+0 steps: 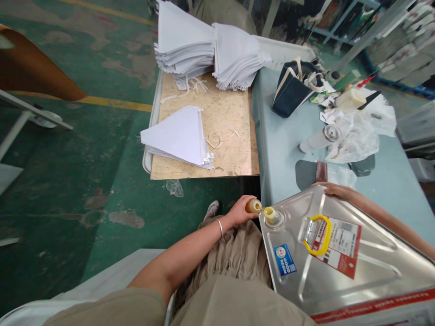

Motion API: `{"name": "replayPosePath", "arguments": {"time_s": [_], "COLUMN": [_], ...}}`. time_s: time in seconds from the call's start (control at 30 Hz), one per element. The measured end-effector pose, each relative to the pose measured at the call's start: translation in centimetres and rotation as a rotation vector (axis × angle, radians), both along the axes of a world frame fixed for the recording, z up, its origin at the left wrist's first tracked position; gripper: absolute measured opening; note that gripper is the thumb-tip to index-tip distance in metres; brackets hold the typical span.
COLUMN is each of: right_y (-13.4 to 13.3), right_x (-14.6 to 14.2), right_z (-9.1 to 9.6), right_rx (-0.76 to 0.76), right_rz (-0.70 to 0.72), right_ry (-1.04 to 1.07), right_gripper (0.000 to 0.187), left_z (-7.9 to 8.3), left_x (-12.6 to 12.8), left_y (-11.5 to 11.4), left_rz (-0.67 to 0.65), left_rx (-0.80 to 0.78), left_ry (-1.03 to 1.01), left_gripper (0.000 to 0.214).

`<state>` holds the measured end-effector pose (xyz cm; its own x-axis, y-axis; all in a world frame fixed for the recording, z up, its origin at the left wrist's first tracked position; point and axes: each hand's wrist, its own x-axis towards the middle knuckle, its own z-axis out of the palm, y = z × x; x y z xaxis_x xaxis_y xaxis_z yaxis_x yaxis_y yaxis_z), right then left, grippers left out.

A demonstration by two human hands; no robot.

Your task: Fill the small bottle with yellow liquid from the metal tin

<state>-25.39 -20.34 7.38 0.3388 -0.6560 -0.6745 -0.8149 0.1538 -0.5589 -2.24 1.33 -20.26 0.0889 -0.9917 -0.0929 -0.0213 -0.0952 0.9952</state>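
My left hand (242,209) is closed around a small yellowish bottle (253,206), its open mouth turned right toward the can. Close by that mouth is the pale yellow spout (271,215) at the corner of a large metal can (295,290), which is tilted. Whether liquid runs between them I cannot tell. My right hand (335,189) grips the can's far edge, its fingers partly hidden. On the can's top are a yellow carrying handle (326,235), a blue "GOOD RESIN" label (284,260) and a red-and-white label (343,244).
Stacks of white sheets (185,36) and a smaller stack (176,136) lie on a wooden board (234,158). The blue-grey table (288,136) holds a dark tote bag (290,90), a white tumbler (317,139) and plastic bags (360,140). Green floor (112,181) spreads left.
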Motion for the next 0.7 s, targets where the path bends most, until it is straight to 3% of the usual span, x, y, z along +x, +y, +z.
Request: {"name": "replayPosePath", "arguments": {"time_s": [0.33, 0.7], "right_y": [-1.5, -1.6], "right_x": [-0.7, -0.3], "right_z": [-1.1, -1.7], "right_rx": [0.018, 0.079], "right_rz": [0.035, -0.007], "right_ry": [0.004, 0.014], "right_gripper": [0.037, 0.050], "left_z": [0.4, 0.3], "left_x": [0.0, 0.5], "left_y": [0.4, 0.4], "left_rz": [0.004, -0.002], "left_rx": [0.001, 0.011], "left_ry": [0.005, 0.005], "left_gripper": [0.071, 0.071]}}
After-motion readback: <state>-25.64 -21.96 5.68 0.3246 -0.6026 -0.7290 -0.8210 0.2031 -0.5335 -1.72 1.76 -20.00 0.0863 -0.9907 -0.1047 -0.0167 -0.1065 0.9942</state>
